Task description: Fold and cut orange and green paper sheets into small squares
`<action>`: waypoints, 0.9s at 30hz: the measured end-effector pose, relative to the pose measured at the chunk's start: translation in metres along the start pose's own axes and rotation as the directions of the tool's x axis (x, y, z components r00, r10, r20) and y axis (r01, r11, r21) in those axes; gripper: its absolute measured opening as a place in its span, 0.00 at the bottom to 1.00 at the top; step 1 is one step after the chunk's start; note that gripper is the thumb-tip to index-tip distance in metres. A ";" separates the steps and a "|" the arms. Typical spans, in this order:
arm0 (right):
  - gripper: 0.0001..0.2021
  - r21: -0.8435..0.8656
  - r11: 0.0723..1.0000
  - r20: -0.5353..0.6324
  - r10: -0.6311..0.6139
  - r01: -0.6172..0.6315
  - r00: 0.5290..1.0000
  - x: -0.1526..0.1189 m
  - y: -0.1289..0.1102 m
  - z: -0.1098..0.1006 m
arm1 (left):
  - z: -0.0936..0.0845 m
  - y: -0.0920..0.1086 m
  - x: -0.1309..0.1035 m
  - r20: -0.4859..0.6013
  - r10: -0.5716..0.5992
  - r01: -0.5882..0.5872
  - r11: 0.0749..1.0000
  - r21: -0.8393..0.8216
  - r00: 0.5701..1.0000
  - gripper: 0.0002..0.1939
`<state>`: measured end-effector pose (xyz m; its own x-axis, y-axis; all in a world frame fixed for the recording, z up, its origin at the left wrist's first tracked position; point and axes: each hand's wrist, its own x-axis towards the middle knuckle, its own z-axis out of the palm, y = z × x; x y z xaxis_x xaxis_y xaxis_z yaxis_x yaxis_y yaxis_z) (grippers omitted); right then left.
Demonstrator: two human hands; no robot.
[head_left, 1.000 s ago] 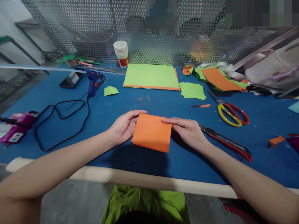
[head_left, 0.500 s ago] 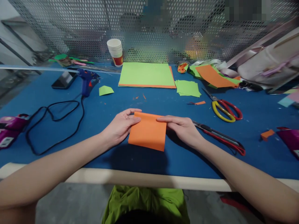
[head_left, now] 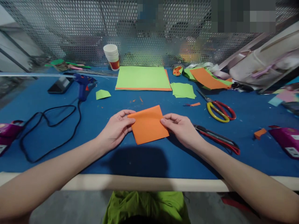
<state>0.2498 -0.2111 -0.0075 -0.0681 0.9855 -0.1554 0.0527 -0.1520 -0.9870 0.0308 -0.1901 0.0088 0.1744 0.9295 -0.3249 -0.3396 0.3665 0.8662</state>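
Observation:
An orange square of paper (head_left: 150, 126), looking folded or layered, is held above the blue tabletop, tilted with its right top corner raised. My left hand (head_left: 120, 127) pinches its left edge between thumb and fingers. On the opposite side, my right hand (head_left: 178, 126) grips the right edge, thumb on top. The paper casts a shadow on the table below it. Beyond the hands lie a large green sheet (head_left: 142, 77) over orange ones and a small stack of green squares (head_left: 183, 90).
Scissors (head_left: 219, 109) and a red-black cutter (head_left: 218, 138) lie to the right. At left are a blue glue gun (head_left: 82, 87) with its looped cord, a phone (head_left: 60, 84) and a green scrap (head_left: 102, 94). Stacked cups (head_left: 112, 57) stand before the mesh panel (head_left: 88, 34).
The orange paper has turned, its right side now higher and its left side lower. My right hand has shifted its grip from the top corner to the right edge. The view has moved slightly.

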 end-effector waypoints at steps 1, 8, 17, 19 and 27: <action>0.15 -0.052 0.998 -0.024 -0.043 0.042 0.999 0.000 -0.002 -0.002 | -0.001 0.002 -0.001 0.030 -0.024 0.023 1.000 0.021 0.999 0.11; 0.11 -0.293 0.934 0.201 -0.149 0.205 0.968 -0.011 -0.028 -0.004 | 0.003 0.018 -0.008 0.248 -0.163 0.093 0.957 0.274 0.955 0.18; 0.18 -0.037 0.990 0.129 -0.134 0.139 0.983 -0.015 -0.029 0.009 | 0.017 0.001 -0.017 0.088 0.135 -0.136 0.991 0.007 0.987 0.18; 0.18 0.031 0.996 0.090 -0.091 0.089 0.992 -0.012 -0.021 0.011 | 0.018 -0.003 -0.018 0.049 0.141 -0.139 0.989 -0.043 0.989 0.19; 0.15 -0.087 0.986 -0.038 -0.146 0.142 0.989 -0.007 -0.028 -0.001 | 0.014 0.000 -0.019 0.219 -0.102 0.089 0.994 0.067 0.970 0.17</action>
<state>0.2501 -0.2133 0.0213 -0.0373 0.9993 -0.0078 0.1286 -0.0029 -0.9917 0.0399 -0.2084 0.0205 0.4064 0.8557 -0.3204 -0.2603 0.4445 0.8571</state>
